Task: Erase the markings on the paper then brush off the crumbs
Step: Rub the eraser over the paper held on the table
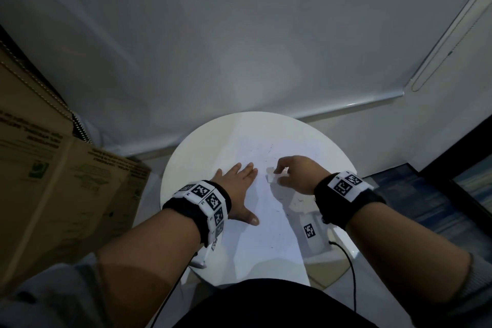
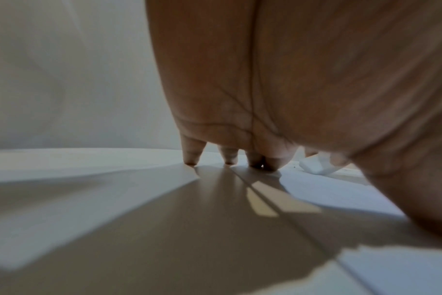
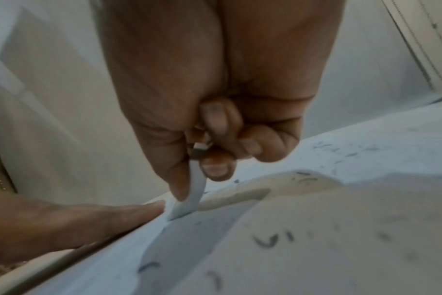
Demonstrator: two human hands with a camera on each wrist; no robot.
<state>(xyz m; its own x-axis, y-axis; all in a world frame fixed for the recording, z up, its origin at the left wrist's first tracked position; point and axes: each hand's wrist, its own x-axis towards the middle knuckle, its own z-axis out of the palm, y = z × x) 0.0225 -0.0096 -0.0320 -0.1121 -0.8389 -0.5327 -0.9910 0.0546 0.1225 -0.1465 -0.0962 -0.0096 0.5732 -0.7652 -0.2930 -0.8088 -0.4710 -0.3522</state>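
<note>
A: Where's the paper (image 1: 269, 210)?

B: Flat on the round white table (image 1: 202, 146), running from the near edge toward the middle. It's a smooth, pale sheet, matte against the glossier tabletop.

A: And the eraser (image 1: 272, 177)?

B: A small white block, thin and slab-like from the right wrist view, where its lower corner touches the sheet. The right hand (image 1: 298, 172) pinches it between thumb and curled fingers, with the remaining fingers tucked into the palm.

A: Any crumbs (image 3: 267, 240)?

B: Yes, short dark curls and specks scattered over the sheet, thickest near the eraser and beyond it toward the far side. Faint thin strokes also show farther up the sheet in the head view; I cannot tell whether they are pencil marks or more shavings.

A: The left hand (image 1: 241, 189)?

B: Laid flat, palm down on the sheet's left part, fingers straight and slightly spread, thumb splayed toward the person. From the left wrist view the fingertips (image 2: 191, 160) press on the surface. Its index finger lies just beside the eraser.

A: Around that?

B: Both wrists wear black bands (image 1: 346, 194) carrying white square-patterned markers. A brown cardboard box (image 1: 53, 168) with printed text stands left of the table, and a white wall (image 1: 239, 34) rises behind.
</note>
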